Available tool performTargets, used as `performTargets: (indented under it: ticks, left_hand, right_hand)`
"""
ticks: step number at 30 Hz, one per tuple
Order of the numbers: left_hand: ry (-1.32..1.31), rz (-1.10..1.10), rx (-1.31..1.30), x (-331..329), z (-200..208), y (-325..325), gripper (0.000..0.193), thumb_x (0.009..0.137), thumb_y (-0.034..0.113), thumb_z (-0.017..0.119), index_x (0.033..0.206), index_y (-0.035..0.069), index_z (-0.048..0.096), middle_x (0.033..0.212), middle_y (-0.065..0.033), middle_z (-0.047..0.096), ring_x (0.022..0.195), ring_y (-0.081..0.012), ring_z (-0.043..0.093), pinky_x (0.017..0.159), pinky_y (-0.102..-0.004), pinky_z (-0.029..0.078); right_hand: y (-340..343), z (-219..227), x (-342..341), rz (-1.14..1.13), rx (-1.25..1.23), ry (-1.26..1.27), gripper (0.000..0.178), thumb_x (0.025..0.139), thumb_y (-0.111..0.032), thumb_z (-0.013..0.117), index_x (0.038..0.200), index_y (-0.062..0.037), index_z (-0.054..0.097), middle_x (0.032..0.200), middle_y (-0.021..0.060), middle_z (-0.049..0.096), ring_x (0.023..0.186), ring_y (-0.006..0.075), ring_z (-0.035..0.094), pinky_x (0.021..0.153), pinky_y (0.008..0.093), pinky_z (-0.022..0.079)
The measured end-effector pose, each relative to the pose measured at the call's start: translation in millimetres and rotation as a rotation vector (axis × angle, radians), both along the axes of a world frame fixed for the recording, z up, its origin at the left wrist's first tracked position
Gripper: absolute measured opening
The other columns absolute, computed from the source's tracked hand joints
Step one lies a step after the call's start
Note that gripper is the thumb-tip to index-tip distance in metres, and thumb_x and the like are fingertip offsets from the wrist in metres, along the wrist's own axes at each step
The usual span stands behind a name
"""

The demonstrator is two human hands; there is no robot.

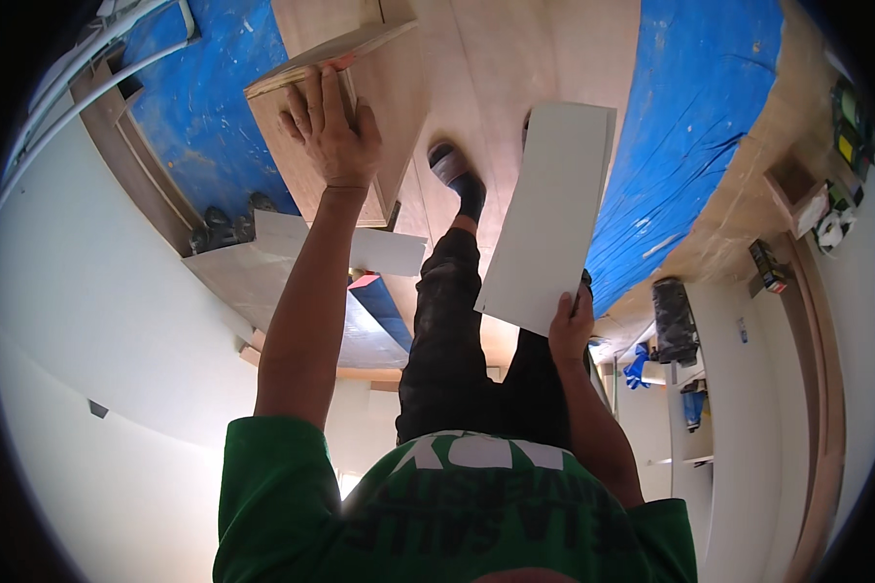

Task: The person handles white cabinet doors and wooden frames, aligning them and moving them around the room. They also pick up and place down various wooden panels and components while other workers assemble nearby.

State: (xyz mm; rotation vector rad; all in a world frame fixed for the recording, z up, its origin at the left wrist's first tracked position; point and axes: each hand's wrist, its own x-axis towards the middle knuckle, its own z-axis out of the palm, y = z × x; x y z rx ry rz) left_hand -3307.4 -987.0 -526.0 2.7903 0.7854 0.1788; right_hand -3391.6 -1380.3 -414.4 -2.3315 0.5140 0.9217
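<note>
Spreading out at the right, a creased blue plastic sheet is the biggest thing here; then comes a boxy tan plywood piece. A flat, off-white rectangular panel stands apart from it, lifted, I'd judge, but not yet set down. The left hand rests on the plywood, fingers slightly parted; the right hand grips the panel's near corner.

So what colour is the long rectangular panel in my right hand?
The long rectangular panel is pale greyish-white, clearest in the head view.
</note>
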Motion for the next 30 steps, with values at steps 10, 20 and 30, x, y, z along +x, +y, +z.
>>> performTargets:
  ticks: [10, 20, 30]
  left_hand:
    - [0.009, -0.023, 0.010, 4, 2, -4, 0.063, 0.081, 0.029, 0.054, 0.138, 0.006, 0.041, 0.145, -0.0155, 0.035, 0.135, -0.0425, 0.023, 0.109, -0.0568, 0.009]
    - [0.049, -0.001, 0.002, 7, 4, -7, 0.066, 0.081, 0.031, 0.054, 0.140, 0.006, 0.037, 0.146, -0.0157, 0.033, 0.137, -0.0434, 0.020, 0.110, -0.0573, 0.010]
    - [0.090, -0.004, 0.020, 4, 5, -7, 0.066, 0.086, 0.037, 0.053, 0.140, 0.005, 0.036, 0.147, -0.0171, 0.032, 0.136, -0.0436, 0.021, 0.110, -0.0548, 0.012]
  right_hand:
    - [-12, -1, -10, -0.117, 0.042, -0.024, 0.033, 0.091, -0.014, 0.051, 0.118, 0.0052, 0.052, 0.106, 0.0218, 0.061, 0.098, 0.0318, 0.061, 0.085, 0.0371, 0.047]
    - [-21, 0, -10, -0.167, 0.032, 0.017, 0.034, 0.091, -0.016, 0.052, 0.118, 0.0035, 0.052, 0.105, 0.0212, 0.063, 0.096, 0.0315, 0.063, 0.081, 0.0365, 0.049]
    - [-23, -1, -9, -0.179, 0.020, 0.015, 0.034, 0.090, -0.017, 0.053, 0.119, 0.0019, 0.053, 0.104, 0.0215, 0.064, 0.095, 0.0331, 0.064, 0.081, 0.0374, 0.050]
